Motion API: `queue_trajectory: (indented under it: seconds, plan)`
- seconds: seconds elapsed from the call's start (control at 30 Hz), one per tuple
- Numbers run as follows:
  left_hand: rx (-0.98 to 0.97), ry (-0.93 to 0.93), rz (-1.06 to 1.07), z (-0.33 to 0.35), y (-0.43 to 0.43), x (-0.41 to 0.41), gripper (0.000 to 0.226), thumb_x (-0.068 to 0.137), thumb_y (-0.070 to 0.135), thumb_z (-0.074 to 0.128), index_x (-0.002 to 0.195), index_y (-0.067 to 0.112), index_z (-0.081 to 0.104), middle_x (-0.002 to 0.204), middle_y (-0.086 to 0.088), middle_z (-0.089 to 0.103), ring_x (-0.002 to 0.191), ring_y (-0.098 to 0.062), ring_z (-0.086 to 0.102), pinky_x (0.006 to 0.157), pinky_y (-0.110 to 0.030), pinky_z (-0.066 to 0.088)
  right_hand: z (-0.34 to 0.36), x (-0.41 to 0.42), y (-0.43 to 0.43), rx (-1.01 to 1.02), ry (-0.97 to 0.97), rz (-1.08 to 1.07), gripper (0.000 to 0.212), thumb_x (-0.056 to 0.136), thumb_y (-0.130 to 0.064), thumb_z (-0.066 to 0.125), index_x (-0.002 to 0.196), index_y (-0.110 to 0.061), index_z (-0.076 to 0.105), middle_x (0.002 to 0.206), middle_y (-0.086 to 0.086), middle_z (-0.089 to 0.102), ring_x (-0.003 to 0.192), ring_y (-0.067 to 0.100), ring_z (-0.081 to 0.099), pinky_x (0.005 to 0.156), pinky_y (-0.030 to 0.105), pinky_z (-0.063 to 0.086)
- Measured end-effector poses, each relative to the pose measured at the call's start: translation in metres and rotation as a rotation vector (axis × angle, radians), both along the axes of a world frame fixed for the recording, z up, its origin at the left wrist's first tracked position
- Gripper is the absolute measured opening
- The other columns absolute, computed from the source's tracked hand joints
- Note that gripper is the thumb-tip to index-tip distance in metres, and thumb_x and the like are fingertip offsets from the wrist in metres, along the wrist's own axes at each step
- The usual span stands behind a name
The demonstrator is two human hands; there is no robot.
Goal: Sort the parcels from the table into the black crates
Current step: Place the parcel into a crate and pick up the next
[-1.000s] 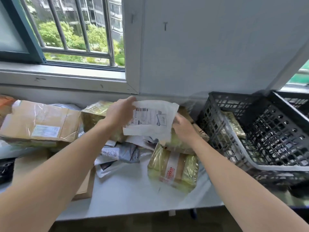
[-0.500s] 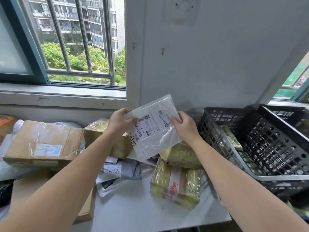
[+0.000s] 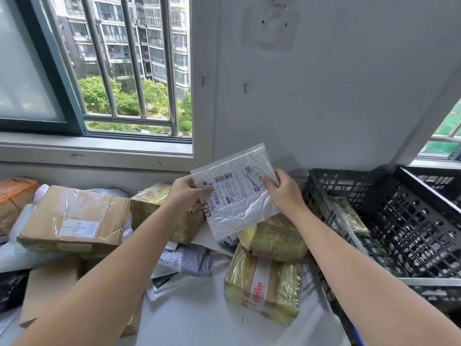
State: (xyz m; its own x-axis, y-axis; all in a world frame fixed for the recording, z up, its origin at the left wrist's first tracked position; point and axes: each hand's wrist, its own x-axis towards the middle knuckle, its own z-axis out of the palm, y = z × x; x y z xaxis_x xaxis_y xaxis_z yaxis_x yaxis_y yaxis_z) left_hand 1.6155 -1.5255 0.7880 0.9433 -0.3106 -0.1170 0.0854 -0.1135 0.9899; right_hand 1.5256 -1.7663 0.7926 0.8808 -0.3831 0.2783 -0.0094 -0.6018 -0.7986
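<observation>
A white bubble mailer [image 3: 237, 193] with a barcode label and the number 6397 is held up above the parcel pile, label facing me. My left hand [image 3: 185, 193] pinches its left edge and my right hand [image 3: 283, 189] pinches its right edge. Below lie taped cardboard parcels [image 3: 263, 283], a large brown box [image 3: 74, 218] and a grey poly bag [image 3: 192, 260] on the white table [image 3: 199, 318]. Two black crates [image 3: 411, 221] stand at the right; a yellowish wrapped parcel [image 3: 349, 216] lies in the nearer one.
A barred window [image 3: 124, 71] and its sill run behind the table at left. A white wall rises behind the pile. More boxes [image 3: 47, 288] and an orange-taped parcel [image 3: 15, 196] crowd the table's left side.
Both hands have lifted the white mailer off the pile and turned it flat, label toward me. The view has tilted upward, showing more window and wall.
</observation>
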Motion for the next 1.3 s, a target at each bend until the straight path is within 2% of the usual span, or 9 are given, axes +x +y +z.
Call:
queue_trajectory:
  seconds: [0.17,0.37,0.5,0.6,0.73,0.8,0.9,1.07,1.3]
  plan:
    - [-0.009,-0.030,0.006,0.003,-0.005,-0.003,0.020,0.083,0.003,0.075,0.097,0.014,0.066,0.096,-0.006,0.074,0.073,-0.014,0.075,0.055,-0.025,0.057,0.008,-0.005,-0.005,-0.005,-0.002,0.013,0.009,0.097,-0.036,0.057,0.088,-0.036,0.056,0.085,-0.016,0.066,0.075,-0.001,0.063,0.059,0.020,0.044]
    - [0.057,-0.097,0.010,0.007,-0.009,-0.005,0.020,0.085,0.004,0.074,0.094,0.019,0.065,0.094,-0.003,0.074,0.080,-0.018,0.074,0.065,-0.034,0.061,0.011,-0.009,-0.008,-0.088,0.069,-0.004,0.018,0.098,-0.037,0.055,0.106,-0.022,0.057,0.094,-0.010,0.067,0.084,0.014,0.066,0.075,0.043,0.056]
    - [0.185,-0.259,0.005,0.010,-0.012,-0.007,0.026,0.089,0.007,0.071,0.090,0.032,0.063,0.091,0.009,0.071,0.081,-0.007,0.069,0.060,-0.020,0.052,0.009,-0.011,-0.006,-0.328,0.125,-0.091,0.058,0.094,-0.038,0.061,0.143,-0.018,0.037,0.132,0.005,0.053,0.113,0.022,0.056,0.089,0.040,0.050]
    - [0.322,-0.369,-0.116,0.016,-0.015,-0.010,0.022,0.091,0.008,0.065,0.095,0.029,0.066,0.087,0.011,0.071,0.083,-0.007,0.069,0.068,-0.026,0.055,0.012,-0.012,0.000,-0.596,0.073,-0.049,0.076,0.091,-0.044,0.064,0.152,-0.019,0.026,0.142,0.009,0.039,0.127,0.026,0.041,0.101,0.042,0.043]
    - [0.501,-0.551,-0.226,0.033,-0.027,-0.012,0.004,0.088,0.011,0.067,0.091,0.015,0.068,0.082,-0.001,0.071,0.079,-0.021,0.069,0.060,-0.033,0.056,0.020,-0.010,0.016,-0.667,0.078,0.137,0.052,0.096,-0.050,0.055,0.139,-0.025,0.046,0.114,0.002,0.066,0.101,0.021,0.063,0.070,0.030,0.041]
    - [0.470,-0.540,-0.095,0.039,-0.028,-0.010,0.007,0.087,0.022,0.071,0.090,0.018,0.066,0.080,0.002,0.069,0.072,-0.016,0.067,0.049,-0.028,0.050,0.018,-0.009,0.023,-0.591,-0.022,0.109,0.035,0.097,-0.045,0.055,0.121,-0.019,0.057,0.089,-0.004,0.068,0.077,0.015,0.064,0.059,0.027,0.036]
    - [0.384,-0.467,0.136,0.040,-0.018,-0.005,0.035,0.080,0.040,0.079,0.107,0.024,0.064,0.093,0.010,0.063,0.084,-0.009,0.061,0.069,-0.028,0.050,0.016,-0.009,0.024,-0.223,-0.140,0.035,0.022,0.098,-0.036,0.058,0.102,-0.014,0.056,0.073,-0.011,0.059,0.053,-0.003,0.052,0.047,0.013,0.035]
    - [0.045,-0.097,0.122,0.027,-0.012,-0.013,0.061,0.075,0.027,0.084,0.125,0.015,0.051,0.105,-0.003,0.066,0.086,-0.017,0.069,0.058,-0.027,0.056,0.016,-0.012,0.015,0.003,-0.175,-0.086,0.015,0.098,-0.033,0.059,0.093,-0.022,0.051,0.077,-0.012,0.060,0.059,-0.009,0.056,0.047,0.009,0.040]
    - [0.075,-0.255,0.120,0.018,-0.023,-0.017,0.035,0.077,0.017,0.084,0.104,0.016,0.062,0.087,0.004,0.067,0.074,-0.007,0.066,0.052,-0.015,0.049,0.011,-0.015,0.014,0.030,-0.158,-0.128,0.014,0.097,-0.029,0.060,0.091,-0.024,0.049,0.083,-0.013,0.063,0.067,-0.014,0.059,0.048,0.007,0.041]
